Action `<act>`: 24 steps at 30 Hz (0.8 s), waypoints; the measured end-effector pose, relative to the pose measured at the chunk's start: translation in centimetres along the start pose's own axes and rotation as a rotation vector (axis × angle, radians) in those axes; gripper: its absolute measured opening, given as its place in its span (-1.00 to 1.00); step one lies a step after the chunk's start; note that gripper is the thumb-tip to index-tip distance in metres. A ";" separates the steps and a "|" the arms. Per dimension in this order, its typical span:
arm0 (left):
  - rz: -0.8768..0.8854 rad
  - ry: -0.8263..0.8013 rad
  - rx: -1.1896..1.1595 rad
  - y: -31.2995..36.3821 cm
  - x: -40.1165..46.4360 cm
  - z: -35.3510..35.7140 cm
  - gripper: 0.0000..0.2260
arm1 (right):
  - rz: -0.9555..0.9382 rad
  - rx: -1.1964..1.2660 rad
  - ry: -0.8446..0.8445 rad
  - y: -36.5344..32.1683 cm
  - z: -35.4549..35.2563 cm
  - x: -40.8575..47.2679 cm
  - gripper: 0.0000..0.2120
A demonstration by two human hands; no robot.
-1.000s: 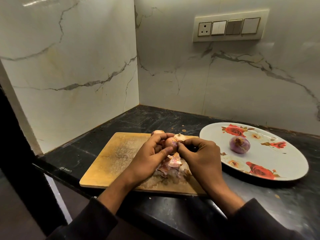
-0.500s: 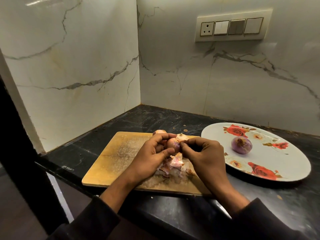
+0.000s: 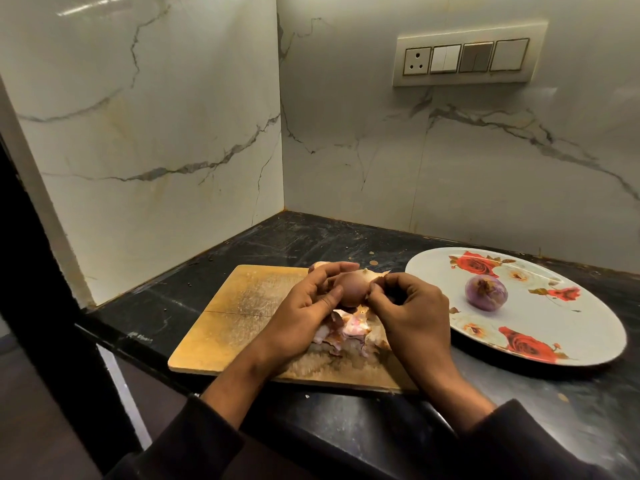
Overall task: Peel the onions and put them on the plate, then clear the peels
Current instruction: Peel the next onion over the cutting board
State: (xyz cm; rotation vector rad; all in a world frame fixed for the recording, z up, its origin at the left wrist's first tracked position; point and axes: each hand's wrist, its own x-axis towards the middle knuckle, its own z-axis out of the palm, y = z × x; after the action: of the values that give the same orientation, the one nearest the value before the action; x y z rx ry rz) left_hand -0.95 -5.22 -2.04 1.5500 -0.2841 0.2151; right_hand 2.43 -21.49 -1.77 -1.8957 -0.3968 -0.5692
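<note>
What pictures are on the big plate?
Red roses with paler flowers and small leaves on a white plate, seen clearly in the head view.

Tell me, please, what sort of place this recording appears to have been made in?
Most likely a home kitchen corner: a dark stone countertop meets marble-look wall panels, a wooden cutting board carries onion peels, and a floral plate holds a peeled onion.

The plate [image 3: 588, 327] is white with red roses, and the onion [image 3: 486, 292] on it is purple. The held onion [image 3: 353, 287] looks pinkish-brown in dim light. Pink-white peels [image 3: 349, 332] lie on a yellow-brown board [image 3: 235, 320]; the counter [image 3: 311, 240] is black, the walls [image 3: 156, 133] white marble with grey veins.
</note>
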 end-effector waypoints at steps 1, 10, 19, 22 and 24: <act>-0.011 0.005 -0.025 0.0 0.0 0.0 -0.70 | 0.011 -0.005 0.001 0.0 0.0 0.0 -0.94; -0.012 0.067 -0.032 0.1 0.0 0.1 -0.61 | 0.055 -0.088 -0.057 -0.1 -0.3 0.2 -0.97; -0.060 0.055 -0.126 -0.4 0.3 -0.1 -0.71 | 0.016 -0.070 -0.122 -0.3 -0.3 0.0 -0.85; -0.050 0.043 -0.103 -0.6 0.4 -0.2 -0.70 | -0.013 -0.007 -0.095 -0.3 -0.2 0.1 -0.94; -0.051 0.037 -0.112 -0.6 0.4 -0.2 -0.70 | -0.037 0.057 -0.085 -0.2 -0.2 0.1 -0.92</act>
State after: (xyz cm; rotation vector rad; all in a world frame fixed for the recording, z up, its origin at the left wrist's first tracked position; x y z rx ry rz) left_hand -0.37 -5.08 -2.47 1.4390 -0.2233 0.1843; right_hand 2.34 -21.61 -1.49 -1.8656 -0.4988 -0.4981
